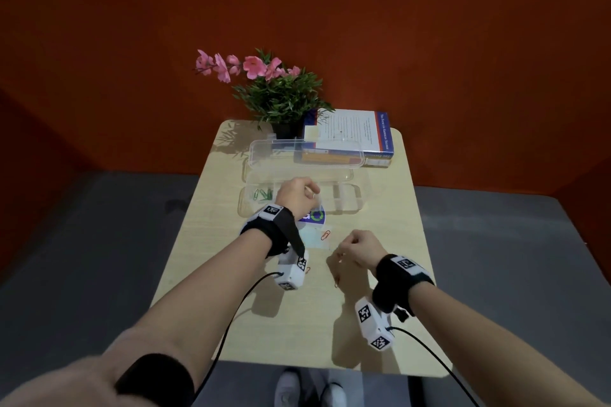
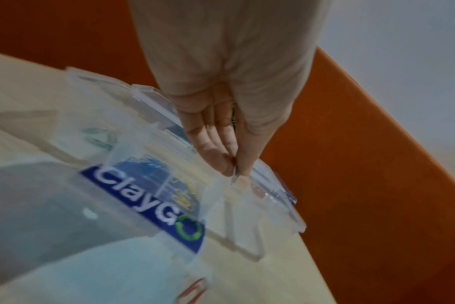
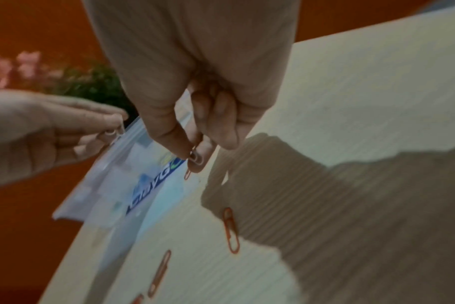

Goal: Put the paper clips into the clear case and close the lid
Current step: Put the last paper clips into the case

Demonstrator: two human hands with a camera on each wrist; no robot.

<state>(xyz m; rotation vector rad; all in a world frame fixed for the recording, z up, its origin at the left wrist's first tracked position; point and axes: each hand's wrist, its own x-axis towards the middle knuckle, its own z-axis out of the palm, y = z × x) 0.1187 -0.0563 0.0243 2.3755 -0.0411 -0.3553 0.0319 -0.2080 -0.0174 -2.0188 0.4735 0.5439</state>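
Note:
The clear case (image 1: 347, 205) lies open mid-table, its lid (image 1: 307, 152) tilted up behind it. Green clips (image 1: 263, 195) fill the left compartment; in the left wrist view blue clips (image 2: 148, 164) and yellow clips (image 2: 182, 195) lie in the adjoining compartments. My left hand (image 1: 310, 192) hovers over the case, pinching a pale clip (image 2: 234, 174). Nearer the front, my right hand (image 1: 340, 253) pinches an orange clip (image 3: 192, 158) just above the table. Loose orange clips (image 1: 325, 235) (image 3: 230, 230) (image 3: 160, 271) lie on the tabletop.
A blue ClayGo sticker (image 1: 312, 216) sits on the table by the case's front edge. A potted plant with pink flowers (image 1: 281, 99) and stacked books (image 1: 350, 139) stand at the back. The small table (image 1: 211, 274) has an orange upholstered bench behind it.

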